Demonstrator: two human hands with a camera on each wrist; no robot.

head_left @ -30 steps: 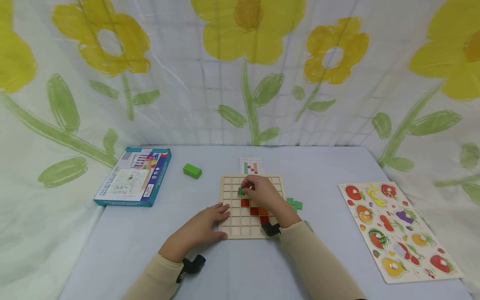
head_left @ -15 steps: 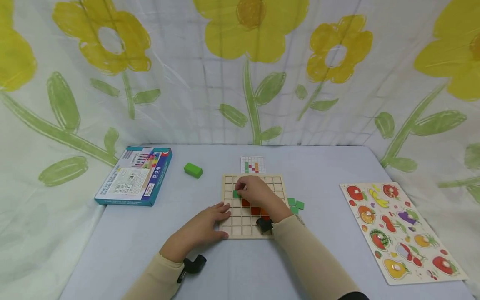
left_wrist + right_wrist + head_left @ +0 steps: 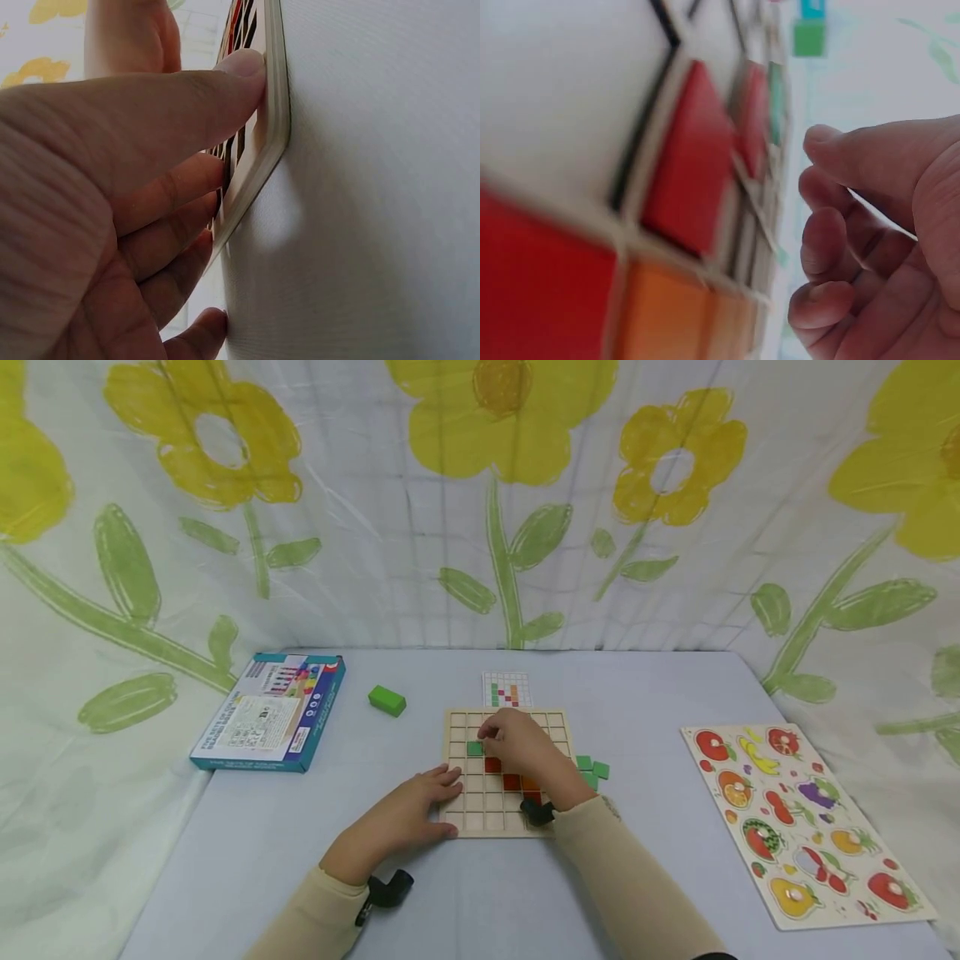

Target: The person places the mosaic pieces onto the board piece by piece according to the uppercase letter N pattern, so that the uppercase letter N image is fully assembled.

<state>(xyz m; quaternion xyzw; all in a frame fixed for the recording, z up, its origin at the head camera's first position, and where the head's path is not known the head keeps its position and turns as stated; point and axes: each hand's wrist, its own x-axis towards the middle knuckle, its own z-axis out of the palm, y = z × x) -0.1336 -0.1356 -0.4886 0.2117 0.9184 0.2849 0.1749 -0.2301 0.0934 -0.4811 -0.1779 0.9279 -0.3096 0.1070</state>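
A wooden grid board (image 3: 474, 821) lies on the table with red tiles (image 3: 492, 765) and an orange tile (image 3: 530, 783) in its cells. One green tile (image 3: 475, 748) sits in a cell up and left of the red ones. My right hand (image 3: 521, 750) hovers just right of that tile; in the right wrist view its loosely curled fingers (image 3: 823, 240) hold nothing. My left hand (image 3: 408, 810) rests at the board's left edge, its thumb (image 3: 240, 67) touching the rim in the left wrist view. The right hand and sleeve hide part of the board.
Behind the board lies a grid pattern card (image 3: 506, 689). Several loose green tiles (image 3: 584, 763) are at its right. A green block (image 3: 387, 700) and a boxed set (image 3: 268, 714) stand at the left; a fruit puzzle board (image 3: 806, 827) lies far right.
My right hand carried the green tile a little left, let it go in a cell, then drew back slightly to the right. My left hand stayed put.
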